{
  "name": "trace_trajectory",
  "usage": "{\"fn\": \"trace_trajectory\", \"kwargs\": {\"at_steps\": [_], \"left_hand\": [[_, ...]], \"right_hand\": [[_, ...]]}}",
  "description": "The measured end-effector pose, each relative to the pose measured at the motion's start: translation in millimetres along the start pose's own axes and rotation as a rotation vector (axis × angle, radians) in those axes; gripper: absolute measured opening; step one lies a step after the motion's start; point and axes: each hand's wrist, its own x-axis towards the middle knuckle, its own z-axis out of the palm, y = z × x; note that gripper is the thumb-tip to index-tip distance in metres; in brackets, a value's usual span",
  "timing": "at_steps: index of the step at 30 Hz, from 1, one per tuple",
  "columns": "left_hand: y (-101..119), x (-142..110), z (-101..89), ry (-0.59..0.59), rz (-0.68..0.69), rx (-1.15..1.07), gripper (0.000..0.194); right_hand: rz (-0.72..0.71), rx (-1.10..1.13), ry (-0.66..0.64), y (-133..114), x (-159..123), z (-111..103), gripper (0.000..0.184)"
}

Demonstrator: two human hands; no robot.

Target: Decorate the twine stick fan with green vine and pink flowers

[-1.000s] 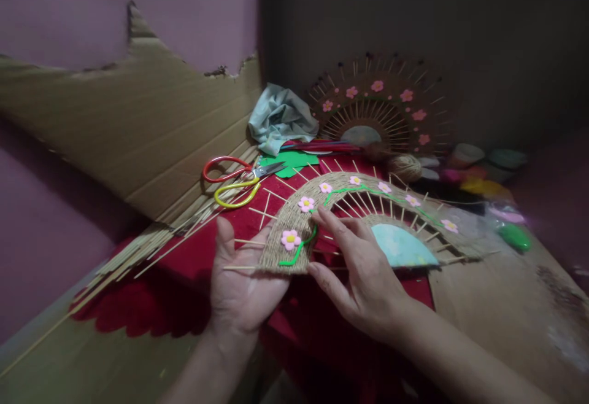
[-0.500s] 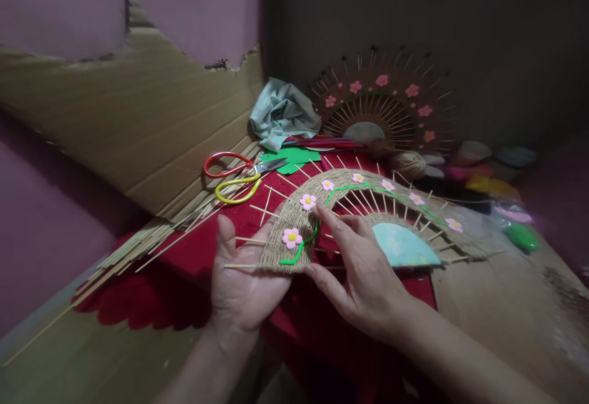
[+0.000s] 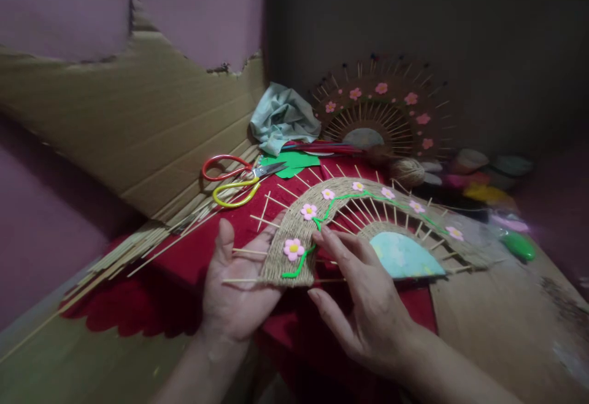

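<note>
A half-circle fan frame of woven twine (image 3: 294,226) on thin sticks carries pink clay flowers (image 3: 293,249) with yellow centres and a wavy green clay strip (image 3: 301,264). My left hand (image 3: 237,299) lies palm up under the frame's left end, thumb apart, its fingers partly hidden beneath the weave. Over the inner edge reaches my right hand (image 3: 368,293), index fingertip at the green strip beside the second flower, thumb spread away below. A pale blue half-disc (image 3: 405,255) forms the frame's centre.
Scissors (image 3: 239,180) with red and yellow handles lie by green sheets (image 3: 297,163) and loose sticks (image 3: 170,238). A crumpled cloth (image 3: 283,115), a twine ball (image 3: 408,172) and a similar flowered fan (image 3: 380,109) stand behind. Cardboard (image 3: 115,109) leans left.
My right thumb has moved away from the frame's lower edge, and the index finger has shifted down along the green strip, baring its part near the second flower. My left hand stays underneath.
</note>
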Motion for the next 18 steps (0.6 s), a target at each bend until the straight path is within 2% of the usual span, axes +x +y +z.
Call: {"fn": "trace_trajectory", "kwargs": {"at_steps": [7, 15, 18], "left_hand": [[-0.5, 0.2, 2.3, 0.001, -0.015, -0.038, 0.088], [-1.9, 0.8, 1.0, 0.038, 0.018, -0.032, 0.088], [-0.9, 0.7, 1.2, 0.04, 0.015, -0.037, 0.087]], "right_hand": [[0.001, 0.013, 0.048, 0.7, 1.1, -1.4, 0.064], [0.014, -0.006, 0.004, -0.2, 2.7, 1.8, 0.065], [-0.003, 0.012, 0.05, -0.6, -1.6, -0.2, 0.063]]}}
